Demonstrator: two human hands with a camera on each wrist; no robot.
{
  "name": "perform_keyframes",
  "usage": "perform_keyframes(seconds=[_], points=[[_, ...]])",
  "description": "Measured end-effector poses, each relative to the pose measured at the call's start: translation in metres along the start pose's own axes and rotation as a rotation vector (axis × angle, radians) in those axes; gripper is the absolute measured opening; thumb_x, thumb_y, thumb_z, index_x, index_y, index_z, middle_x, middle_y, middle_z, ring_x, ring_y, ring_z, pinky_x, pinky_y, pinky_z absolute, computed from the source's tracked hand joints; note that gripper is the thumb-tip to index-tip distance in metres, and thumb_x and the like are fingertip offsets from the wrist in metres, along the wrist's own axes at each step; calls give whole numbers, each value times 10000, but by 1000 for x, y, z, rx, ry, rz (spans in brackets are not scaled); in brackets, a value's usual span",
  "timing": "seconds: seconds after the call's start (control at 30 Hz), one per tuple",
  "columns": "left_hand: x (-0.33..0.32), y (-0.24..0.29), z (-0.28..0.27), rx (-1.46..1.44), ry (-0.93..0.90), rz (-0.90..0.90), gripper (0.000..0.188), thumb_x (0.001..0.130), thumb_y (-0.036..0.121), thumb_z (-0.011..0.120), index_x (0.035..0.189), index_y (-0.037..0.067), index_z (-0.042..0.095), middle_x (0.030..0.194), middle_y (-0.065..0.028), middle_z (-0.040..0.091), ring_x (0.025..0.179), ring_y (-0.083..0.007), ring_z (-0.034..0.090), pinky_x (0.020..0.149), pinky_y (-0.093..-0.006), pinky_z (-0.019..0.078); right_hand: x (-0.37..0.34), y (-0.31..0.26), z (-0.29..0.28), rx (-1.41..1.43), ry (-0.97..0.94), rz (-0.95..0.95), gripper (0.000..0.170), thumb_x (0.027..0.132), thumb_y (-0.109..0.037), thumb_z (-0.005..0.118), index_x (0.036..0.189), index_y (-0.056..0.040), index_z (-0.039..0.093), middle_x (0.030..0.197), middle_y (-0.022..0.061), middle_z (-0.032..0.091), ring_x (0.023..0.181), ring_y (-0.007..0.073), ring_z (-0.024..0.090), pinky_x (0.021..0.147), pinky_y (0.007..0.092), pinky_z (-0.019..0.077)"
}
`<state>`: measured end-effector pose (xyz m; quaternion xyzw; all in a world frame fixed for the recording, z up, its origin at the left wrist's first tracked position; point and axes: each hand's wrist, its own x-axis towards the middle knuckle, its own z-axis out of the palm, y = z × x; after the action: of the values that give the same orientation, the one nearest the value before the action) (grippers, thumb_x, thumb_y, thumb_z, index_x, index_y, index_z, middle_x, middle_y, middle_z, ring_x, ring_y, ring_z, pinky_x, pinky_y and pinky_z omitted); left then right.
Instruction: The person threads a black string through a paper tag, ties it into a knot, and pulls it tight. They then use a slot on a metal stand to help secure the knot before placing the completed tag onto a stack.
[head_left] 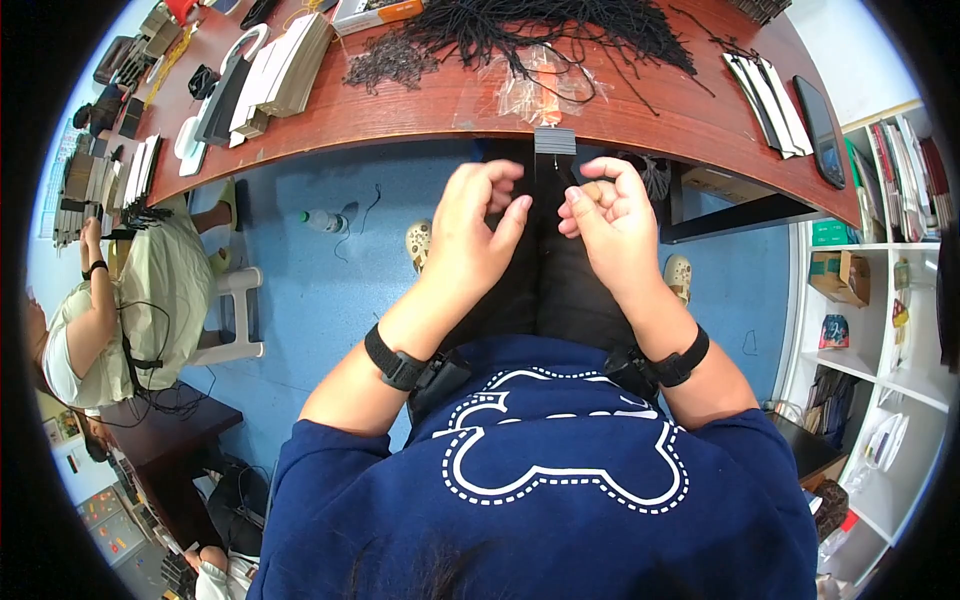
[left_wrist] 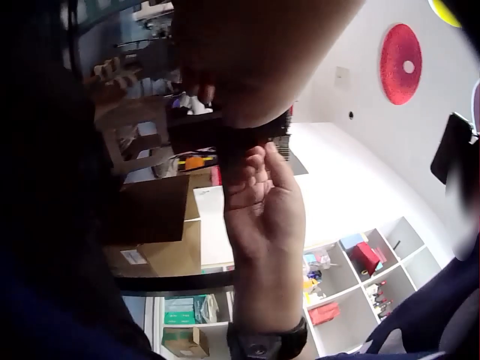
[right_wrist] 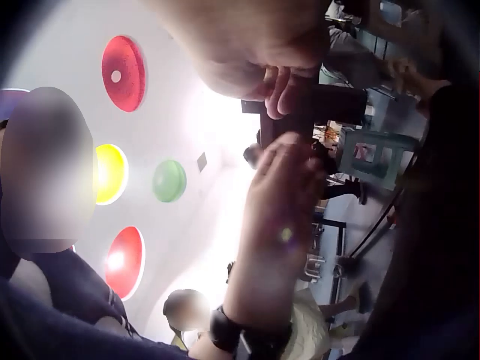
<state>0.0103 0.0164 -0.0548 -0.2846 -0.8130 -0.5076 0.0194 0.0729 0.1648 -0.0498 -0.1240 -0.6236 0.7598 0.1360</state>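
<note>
Both hands raised over the lap, just off the front edge of the red-brown table (head_left: 640, 112). Left hand (head_left: 478, 222): fingers loosely bent, thumb held apart from them, a gap showing between. Right hand (head_left: 612, 218): fingers curled in, thumb tip close to them; cannot tell whether something fine is pinched there. Between the hands, slightly beyond the fingertips, a dark grey ribbed piece (head_left: 555, 141) at the table's front edge. Just behind it on the table, crumpled clear plastic (head_left: 510, 98) with an orange strip (head_left: 547, 72). Farther back, a large tangle of black cords (head_left: 560, 25); to its left, a heap of small dark bits (head_left: 390, 62). Toward the table's right end, white strips (head_left: 768, 105) with black cord, a dark phone (head_left: 820, 130) just beside them. Stacked pale cards (head_left: 285, 75) toward the left.
</note>
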Motion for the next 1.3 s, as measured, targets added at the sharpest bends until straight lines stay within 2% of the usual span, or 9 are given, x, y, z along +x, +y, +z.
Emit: perform_keyframes(seconds=[0.17,0.47,0.57,0.7,0.8,1.0,1.1,1.17,1.3], points=[[5,11,-3,66,18,267,419,761,-32,602,1168,39,530,1041,-104,540,921,-180,557,800,-261,452,-9,0,4,-176,35,-133,358,844,-36,560,1197,-5,507,808,55,605,703,79,572,622,230,511],[12,25,-21,-61,41,140,392,760,-27,599,1145,25,540,1071,-110,544,934,-180,564,812,-281,458,-10,-7,8,11,67,-56,204,845,-34,561,1040,25,554,825,68,596,700,96,581,629,241,516],[55,19,-90,408,396,387,193,794,43,592,983,22,621,949,-94,632,869,-186,601,775,-284,466,-7,-6,3,-40,-6,0,115,841,-34,566,941,23,561,800,59,595,688,102,585,622,234,514],[113,-13,-175,910,506,144,290,844,246,538,1029,35,612,947,-194,623,883,-341,599,769,-390,459,-2,-18,7,-159,-17,-150,82,834,-35,576,898,15,587,764,54,602,660,94,588,604,218,499],[137,-36,-190,1044,256,-272,378,807,323,579,1045,31,608,949,-189,623,898,-340,594,781,-389,454,3,-18,8,-165,-10,-243,66,831,-33,577,877,11,594,753,52,605,646,88,587,594,212,491],[136,-40,-190,1079,485,-18,285,781,210,607,982,8,610,894,-179,623,830,-325,600,743,-404,463,-11,-27,-5,-108,-54,-162,68,837,-38,575,882,10,590,766,47,602,664,87,586,605,213,498],[112,-8,-169,632,535,261,207,788,64,590,982,-8,590,781,-103,597,720,-221,586,668,-328,470,-17,-29,-16,-57,-54,-115,77,847,-46,567,900,7,583,781,46,597,689,90,585,624,218,509],[72,9,-122,-44,214,-7,116,818,102,602,888,9,611,773,-48,588,728,-143,565,654,-274,456,-21,-31,-19,-50,-46,-87,78,848,-47,566,904,5,582,782,46,597,687,89,584,625,217,508],[5,15,-28,28,-113,86,133,828,141,607,838,10,628,774,-90,618,707,-163,588,632,-279,466,-22,-31,-17,-35,-55,-121,77,851,-52,564,906,-1,583,782,42,598,682,84,582,624,212,503]])
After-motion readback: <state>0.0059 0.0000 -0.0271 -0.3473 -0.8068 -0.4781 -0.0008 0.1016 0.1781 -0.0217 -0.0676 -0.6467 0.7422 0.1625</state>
